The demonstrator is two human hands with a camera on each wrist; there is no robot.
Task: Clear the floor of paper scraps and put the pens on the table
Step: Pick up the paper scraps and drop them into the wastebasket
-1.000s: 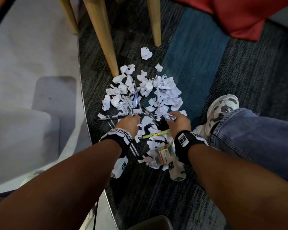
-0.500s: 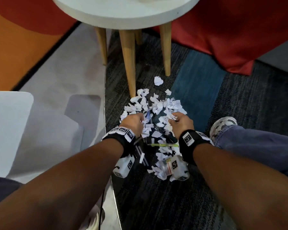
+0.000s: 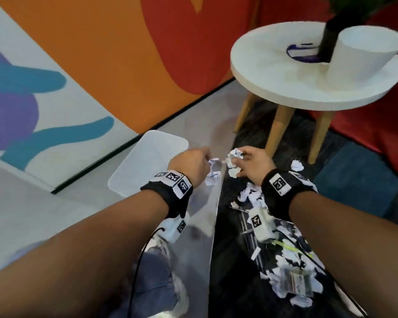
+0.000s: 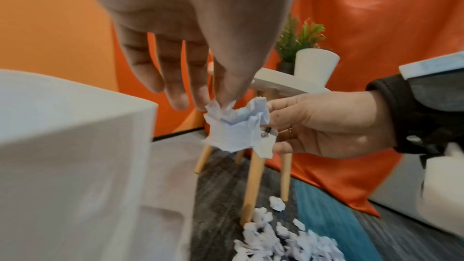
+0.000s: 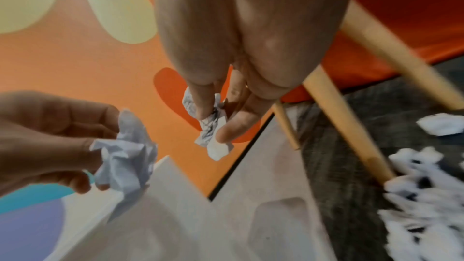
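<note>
My left hand (image 3: 203, 162) pinches a crumpled white paper scrap (image 3: 213, 174) above the floor, close to the white bin (image 3: 147, 161). My right hand (image 3: 240, 161) pinches more crumpled scraps (image 3: 233, 160) right beside it. In the left wrist view my left fingertips (image 4: 226, 94) grip the paper wad (image 4: 233, 128). In the right wrist view the thumb and fingers (image 5: 203, 106) squeeze a printed scrap (image 5: 212, 132). Several scraps (image 3: 283, 269) still lie on the dark carpet under my right arm, with dark pens (image 3: 245, 222) and a yellow-green pen (image 3: 287, 246) among them.
A round white table (image 3: 274, 79) on wooden legs (image 3: 277, 131) stands at the right, bearing a white pot (image 3: 363, 58) with a plant. A red beanbag (image 3: 377, 125) lies behind it. An orange painted wall (image 3: 90, 53) runs at the left. My knee in jeans (image 3: 152, 276) is below.
Both hands have lifted off the scrap pile with crumpled paper in them and swung left toward the white bin. The view has risen, so the tabletop and wall now show.
</note>
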